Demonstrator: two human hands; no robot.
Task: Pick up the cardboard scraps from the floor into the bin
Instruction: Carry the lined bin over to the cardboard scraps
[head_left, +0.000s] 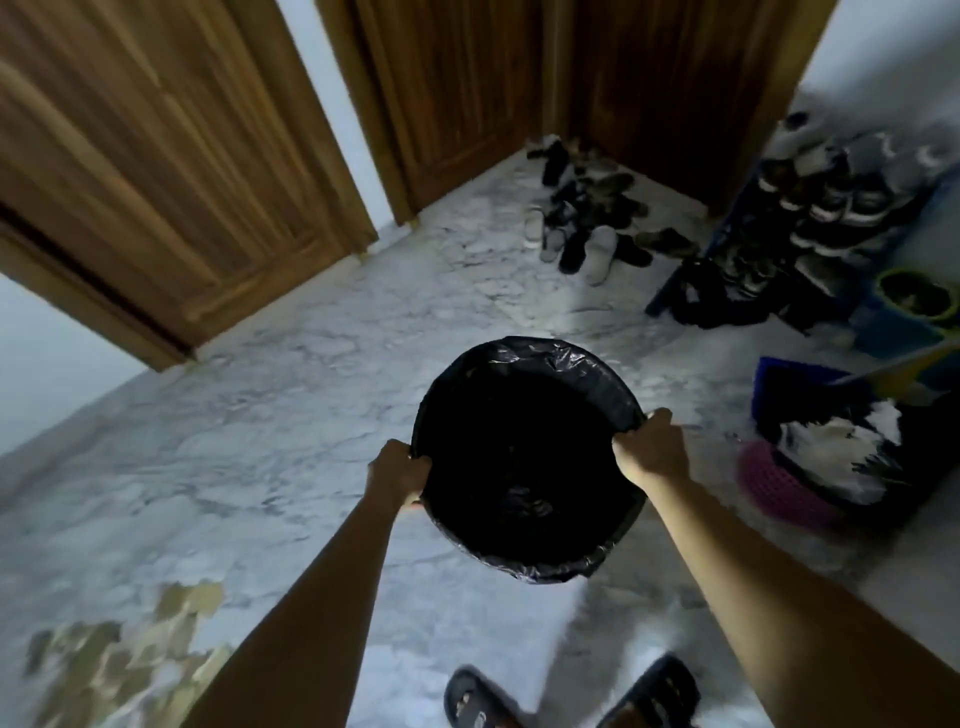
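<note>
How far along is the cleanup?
Barely begun. Both hands, left and right, grip the rim of the black-lined bin. The cardboard scraps all seem to lie on the floor at lower left. The bin's inside is too dark to check.

Crinkled glossy black plastic lines the bin (524, 364); the floor (311, 415) is polished veined marble, the doors (156, 156) grained wood.
</note>
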